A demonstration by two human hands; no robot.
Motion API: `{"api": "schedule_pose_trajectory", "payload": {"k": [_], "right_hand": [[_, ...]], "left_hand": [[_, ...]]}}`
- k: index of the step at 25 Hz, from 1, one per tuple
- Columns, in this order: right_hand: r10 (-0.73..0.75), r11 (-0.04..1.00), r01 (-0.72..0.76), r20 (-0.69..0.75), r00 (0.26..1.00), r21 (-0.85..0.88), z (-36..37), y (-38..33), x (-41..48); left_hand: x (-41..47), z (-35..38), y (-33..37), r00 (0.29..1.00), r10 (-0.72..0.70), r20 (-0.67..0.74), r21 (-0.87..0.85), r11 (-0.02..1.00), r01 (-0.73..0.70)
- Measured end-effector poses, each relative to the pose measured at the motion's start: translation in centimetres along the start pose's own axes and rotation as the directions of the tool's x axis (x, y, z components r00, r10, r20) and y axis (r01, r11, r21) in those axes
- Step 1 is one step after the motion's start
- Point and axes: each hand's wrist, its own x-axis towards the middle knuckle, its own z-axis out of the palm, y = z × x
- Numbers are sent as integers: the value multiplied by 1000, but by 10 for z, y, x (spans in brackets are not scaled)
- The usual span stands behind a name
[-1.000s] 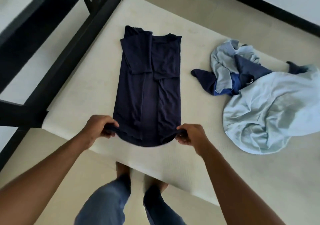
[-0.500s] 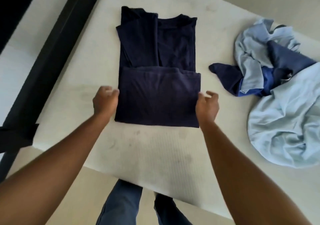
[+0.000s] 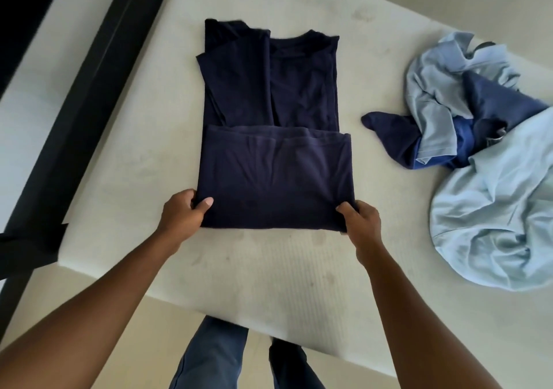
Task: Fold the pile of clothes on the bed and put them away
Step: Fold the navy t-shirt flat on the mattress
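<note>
Both grips, left hand (image 3: 182, 213) and right hand (image 3: 360, 219), pinched on folded navy shirt's (image 3: 275, 176) near corners, arms outstretched.

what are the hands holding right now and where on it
Both grip the navy shirt at its near folded edge: the left hand pinches the left corner, the right hand the right corner.
</note>
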Motion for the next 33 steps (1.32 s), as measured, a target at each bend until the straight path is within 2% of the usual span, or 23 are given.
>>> {"api": "schedule_pose_trajectory", "payload": {"k": [4, 5, 7, 12, 15, 18, 20, 21, 22, 23, 24, 25, 27, 29, 31, 32, 33], "right_hand": [[140, 982, -117, 155, 978, -150, -14, 19, -38], [165, 977, -136, 178, 970, -161, -17, 18, -46], [166, 984, -151, 177, 970, -98, -24, 8, -62], [-3, 977, -13, 76, 997, 211, -41, -63, -67], [-12, 894, -40, 114, 993, 446, -37, -136, -27], [-32, 815, -47, 125, 992, 578, -13, -206, 43], [-71, 832, 39, 35, 997, 554, 19, -227, 81], [-106, 872, 117, -49, 993, 475, 36, -226, 88], [-165, 916, 209, -154, 974, 343, 52, -220, 89], [-263, 937, 308, -250, 932, 165, 66, -212, 83], [-399, 913, 406, -289, 870, -36, 78, -200, 73], [-554, 831, 505, -259, 791, -233, 90, -188, 67], [-779, 551, 651, -42, 625, -522, 112, -179, 62], [-817, 279, 703, 223, 532, -654, 135, -190, 69], [-790, 93, 686, 366, 492, -722, 148, -202, 94], [-775, 68, 652, 372, 511, -755, 145, -203, 113], [-751, 98, 602, 338, 567, -792, 135, -201, 134]], "left_hand": [[-39, -18, -27, 956, -111, 270, -53, 990, 130], [-50, -25, -30, 946, -120, 301, -84, 985, 151], [-68, -43, -25, 959, -83, 270, -164, 978, 130], [-57, -84, 39, 984, 114, 134, -429, 902, -46], [-8, -105, 95, 991, 95, 97, -594, 804, -19], [69, -121, 149, 993, 41, 113, -699, 713, 50], [114, -114, 173, 999, 9, -36, -706, 707, -32], [124, -104, 176, 984, 17, -175, -625, 770, -125], [130, -90, 173, 946, 79, -315, -474, 850, -229], [128, -72, 165, 894, 198, -401, -291, 898, -329], [120, -51, 155, 833, 348, -431, -111, 895, -432], [111, -32, 145, 766, 508, -394, 55, 845, -532], [101, -4, 139, 630, 742, -229, 341, 668, -662], [112, 10, 145, 565, 819, -101, 565, 514, -645], [143, 10, 155, 569, 820, -61, 682, 451, -576], [164, 9, 157, 588, 807, -54, 705, 448, -550], [183, 5, 155, 618, 784, -47, 710, 462, -532]]}}
